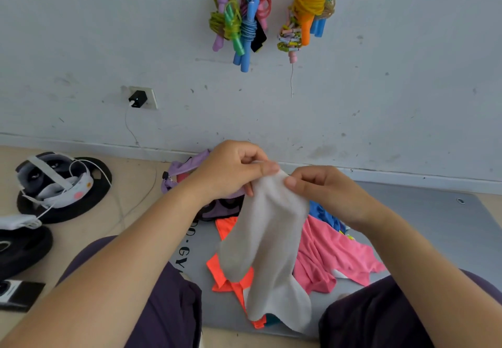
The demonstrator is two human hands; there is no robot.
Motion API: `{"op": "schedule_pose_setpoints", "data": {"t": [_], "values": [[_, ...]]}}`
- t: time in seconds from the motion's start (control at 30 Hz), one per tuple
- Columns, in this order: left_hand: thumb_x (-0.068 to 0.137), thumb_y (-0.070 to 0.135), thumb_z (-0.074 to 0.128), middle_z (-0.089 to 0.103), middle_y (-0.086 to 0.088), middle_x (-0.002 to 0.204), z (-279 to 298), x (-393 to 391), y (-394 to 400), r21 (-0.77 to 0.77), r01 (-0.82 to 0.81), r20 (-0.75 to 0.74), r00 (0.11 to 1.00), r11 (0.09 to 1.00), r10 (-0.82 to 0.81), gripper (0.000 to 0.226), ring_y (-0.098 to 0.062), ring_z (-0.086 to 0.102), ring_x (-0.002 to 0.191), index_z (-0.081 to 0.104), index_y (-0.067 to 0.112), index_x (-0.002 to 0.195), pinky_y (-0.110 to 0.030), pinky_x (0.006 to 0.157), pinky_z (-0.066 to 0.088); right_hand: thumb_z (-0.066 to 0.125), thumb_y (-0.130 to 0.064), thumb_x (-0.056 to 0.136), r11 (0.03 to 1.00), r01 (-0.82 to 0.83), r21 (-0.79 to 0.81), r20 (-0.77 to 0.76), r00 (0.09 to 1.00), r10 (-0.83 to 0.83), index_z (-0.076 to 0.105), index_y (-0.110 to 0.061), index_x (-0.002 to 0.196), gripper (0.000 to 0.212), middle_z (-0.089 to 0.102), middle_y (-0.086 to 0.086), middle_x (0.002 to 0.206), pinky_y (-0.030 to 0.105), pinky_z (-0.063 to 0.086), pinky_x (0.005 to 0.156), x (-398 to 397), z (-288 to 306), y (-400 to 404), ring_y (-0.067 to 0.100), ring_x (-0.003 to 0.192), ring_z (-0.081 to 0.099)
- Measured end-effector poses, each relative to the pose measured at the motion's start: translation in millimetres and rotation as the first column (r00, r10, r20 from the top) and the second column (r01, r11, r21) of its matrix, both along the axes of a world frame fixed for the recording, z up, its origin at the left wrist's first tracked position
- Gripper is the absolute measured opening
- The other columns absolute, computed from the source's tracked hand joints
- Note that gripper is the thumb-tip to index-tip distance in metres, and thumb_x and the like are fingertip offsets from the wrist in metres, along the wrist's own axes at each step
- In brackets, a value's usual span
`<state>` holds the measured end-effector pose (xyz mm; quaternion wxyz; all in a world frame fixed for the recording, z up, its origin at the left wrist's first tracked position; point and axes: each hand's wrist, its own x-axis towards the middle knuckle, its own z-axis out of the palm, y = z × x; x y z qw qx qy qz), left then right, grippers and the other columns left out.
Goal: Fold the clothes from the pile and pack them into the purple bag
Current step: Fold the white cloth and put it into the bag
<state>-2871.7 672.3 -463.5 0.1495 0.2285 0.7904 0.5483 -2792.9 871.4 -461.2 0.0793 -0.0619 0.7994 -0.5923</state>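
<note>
Clothes first: pale grey soft-knit garment (266, 241) pinched at its top edge by both hands, left hand (231, 170) with thumb and fingers curled over the cloth, right hand (316, 186) nipping the same edge just beside it. Hanging limp between the knees, lower end trailing onto the pile: neon orange shirt (231, 279), pink top (331, 255), blue piece (323, 212), all on a grey foam mat (434, 225) on the floor. Purple fabric bag (187, 168) behind the left wrist, against the wall, mouth partly hidden. Probably best to slide the hands apart along the edge, find both corners, shake flat, then fold on the mat.
</note>
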Motion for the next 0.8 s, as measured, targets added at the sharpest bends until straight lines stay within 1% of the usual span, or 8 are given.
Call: {"op": "schedule_pose_setpoints", "data": {"t": [0.17,0.27,0.33,0.4,0.47,0.57,0.67,0.8], "values": [[0.086,0.024,0.074,0.067,-0.006,0.068,10,-18,-20,0.248,-0.338,-0.031,0.934,0.908,0.356,0.016,-0.02,0.067,0.053,0.072,0.011,0.078,-0.026,0.052,0.053,0.061,-0.029,0.093,0.996,-0.019,0.082,0.055,0.998,0.014,0.068,-0.001,0.085,0.03,0.063,0.004,0.079,0.028,0.044,0.08,-4,4,20,0.011,0.078,0.056],[0.09,0.029,0.07,0.061,-0.005,0.063,6,-26,-26,0.181,-0.428,-0.076,0.892,0.886,0.446,0.027,-0.017,0.06,0.048,0.067,0.006,0.078,-0.027,0.051,0.048,0.061,-0.025,0.093,0.997,-0.042,0.069,0.055,0.998,0.038,0.069,-0.004,0.082,0.025,0.067,0.002,0.079,0.02,0.049,0.08,-4,6,28,0.011,0.08,0.062],[0.087,0.034,0.071,0.062,0.001,0.061,2,-22,-20,0.07,-0.343,-0.105,0.931,0.937,0.349,0.024,-0.015,0.056,0.054,0.069,0.012,0.078,-0.029,0.06,0.045,0.062,-0.023,0.092,0.999,-0.023,0.023,0.022,1.0,0.023,0.068,-0.003,0.082,0.023,0.067,0.005,0.079,0.019,0.05,0.081,-5,4,26,0.012,0.081,0.062],[0.078,0.048,0.073,0.072,-0.002,0.076,-1,-11,-8,0.002,-0.156,-0.045,0.987,0.988,0.156,0.026,-0.015,0.064,0.07,0.073,0.024,0.088,-0.033,0.072,0.048,0.064,-0.026,0.089,1.0,-0.007,-0.007,0.003,1.0,0.007,0.069,-0.002,0.084,0.025,0.067,0.008,0.081,0.025,0.049,0.082,-6,2,21,0.014,0.081,0.061],[0.07,0.063,0.072,0.068,0.002,0.072,-5,3,5,-0.068,0.055,0.001,0.998,0.996,-0.055,0.038,-0.007,0.06,0.068,0.071,0.038,0.1,-0.027,0.071,0.047,0.064,-0.031,0.086,1.0,-0.011,-0.021,-0.003,1.0,0.011,0.071,-0.005,0.086,0.026,0.068,0.008,0.082,0.028,0.048,0.081,-6,0,14,0.014,0.081,0.06],[0.081,0.053,0.073,0.047,0.007,0.058,-10,16,18,-0.114,0.177,-0.044,0.982,0.978,-0.183,0.037,-0.005,0.042,0.055,0.068,0.017,0.089,-0.019,0.055,0.033,0.063,-0.031,0.087,0.997,-0.008,-0.075,-0.001,1.0,0.008,0.071,-0.006,0.086,0.026,0.069,0.011,0.084,0.024,0.049,0.079,-5,-2,10,0.014,0.083,0.062],[0.088,0.039,0.071,0.04,-0.002,0.063,-6,12,16,-0.013,0.037,-0.119,0.992,0.999,-0.038,0.047,-0.011,0.038,0.059,0.055,-0.004,0.076,-0.027,0.056,0.029,0.061,-0.029,0.091,0.998,0.018,-0.061,0.011,1.0,-0.017,0.067,-0.003,0.083,0.028,0.065,0.007,0.078,0.022,0.048,0.077,-6,-2,14,0.014,0.077,0.06],[0.089,0.037,0.069,0.041,-0.007,0.065,1,-8,1,0.194,-0.314,-0.107,0.935,0.929,0.338,0.045,-0.013,0.038,0.061,0.051,0.0,0.07,-0.029,0.059,0.028,0.063,-0.029,0.09,1.0,-0.021,-0.02,0.051,0.998,0.022,0.069,-0.007,0.08,0.024,0.068,0.0,0.077,0.015,0.048,0.075,-5,2,21,0.009,0.076,0.062]]}}
